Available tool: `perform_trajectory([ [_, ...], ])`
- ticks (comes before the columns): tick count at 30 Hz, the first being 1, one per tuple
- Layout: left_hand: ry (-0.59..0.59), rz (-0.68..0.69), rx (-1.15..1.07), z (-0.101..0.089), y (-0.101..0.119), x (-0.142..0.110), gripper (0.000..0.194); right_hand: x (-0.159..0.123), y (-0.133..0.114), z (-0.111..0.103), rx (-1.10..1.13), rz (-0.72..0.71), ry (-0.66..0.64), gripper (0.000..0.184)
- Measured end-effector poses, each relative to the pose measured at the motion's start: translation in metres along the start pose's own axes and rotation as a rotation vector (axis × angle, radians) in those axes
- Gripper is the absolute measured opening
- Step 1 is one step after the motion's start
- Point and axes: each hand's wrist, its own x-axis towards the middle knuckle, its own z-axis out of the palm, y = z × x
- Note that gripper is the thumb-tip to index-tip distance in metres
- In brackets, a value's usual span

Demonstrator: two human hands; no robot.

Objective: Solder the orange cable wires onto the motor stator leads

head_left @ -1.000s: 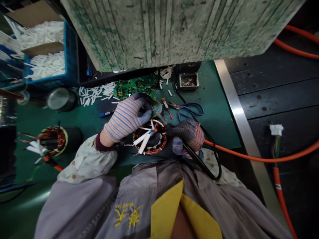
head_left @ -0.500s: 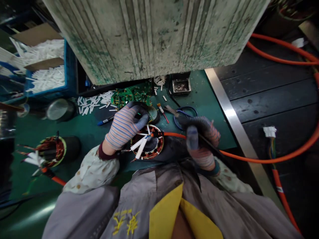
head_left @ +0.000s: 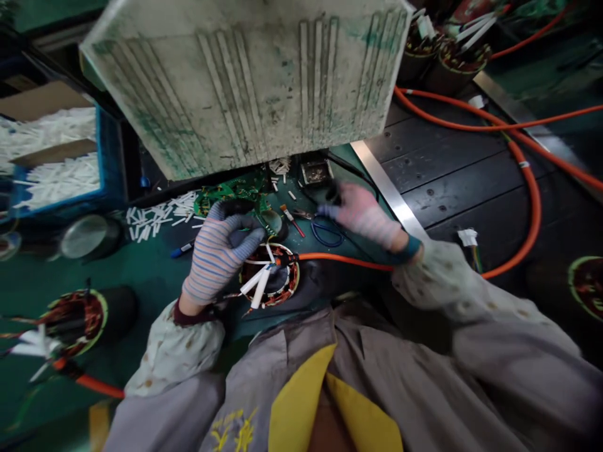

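Observation:
My left hand [head_left: 217, 254], in a striped glove with dark fingertips, is curled in a pinch above the upper left rim of a motor stator [head_left: 294, 282]. What its fingers hold, if anything, is hidden. White sleeves [head_left: 258, 284] and an orange cable [head_left: 339, 258] come together over the stator's copper windings. My right hand [head_left: 360, 210], smeared by motion, is beside a small metal tray [head_left: 315, 172] and a black cord [head_left: 348, 166]. Its finger closure is unclear. Blue-handled pliers [head_left: 327, 231] and a red-handled brush [head_left: 293, 221] lie between the hands.
A second stator [head_left: 101, 317] lies on its side at left. Green circuit boards [head_left: 230, 193] and cut white tubes [head_left: 157, 216] lie behind my left hand. A blue bin [head_left: 106, 163] holds more tubes. A large pale box [head_left: 254, 94] overhangs the bench; orange cables [head_left: 532, 207] loop at right.
My right hand has moved from the stator, where it held a soldering iron, out to the right and then up by the metal tray. My left hand stays by the stator. The view has shifted.

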Motion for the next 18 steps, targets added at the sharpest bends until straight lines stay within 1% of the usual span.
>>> perform_trajectory([
  [2, 0.007, 0.015, -0.029, -0.002, -0.002, -0.005, 0.025, -0.024, -0.003, -0.002, -0.235, -0.015, -0.184, 0.05],
  [3, 0.012, 0.018, -0.05, -0.002, -0.003, -0.007, 0.026, -0.034, -0.005, -0.004, -0.319, -0.027, -0.257, 0.049],
  [4, 0.018, 0.016, -0.079, -0.001, -0.003, -0.009, 0.028, -0.042, -0.008, -0.007, -0.368, -0.049, -0.299, 0.05],
  [6, 0.03, 0.002, -0.166, 0.002, -0.004, -0.011, 0.032, -0.051, -0.019, -0.014, -0.337, -0.119, -0.287, 0.058],
  [8, 0.021, -0.021, -0.258, 0.005, -0.003, -0.013, 0.036, -0.056, -0.033, -0.019, -0.259, -0.228, -0.22, 0.062],
  [9, 0.013, -0.036, -0.291, 0.006, -0.002, -0.013, 0.036, -0.058, -0.042, -0.021, -0.24, -0.286, -0.19, 0.061],
  [11, 0.015, -0.055, -0.305, 0.008, -0.002, -0.014, 0.037, -0.061, -0.059, -0.023, -0.272, -0.367, -0.172, 0.057],
  [14, 0.033, -0.074, -0.256, 0.008, -0.002, -0.015, 0.039, -0.066, -0.077, -0.021, -0.379, -0.385, -0.195, 0.059],
  [16, 0.04, -0.097, -0.257, 0.01, -0.003, -0.015, 0.038, -0.067, -0.08, -0.016, -0.409, -0.369, -0.203, 0.061],
  [18, 0.05, -0.109, -0.289, 0.012, -0.002, -0.015, 0.033, -0.068, -0.076, -0.008, -0.389, -0.371, -0.204, 0.06],
])
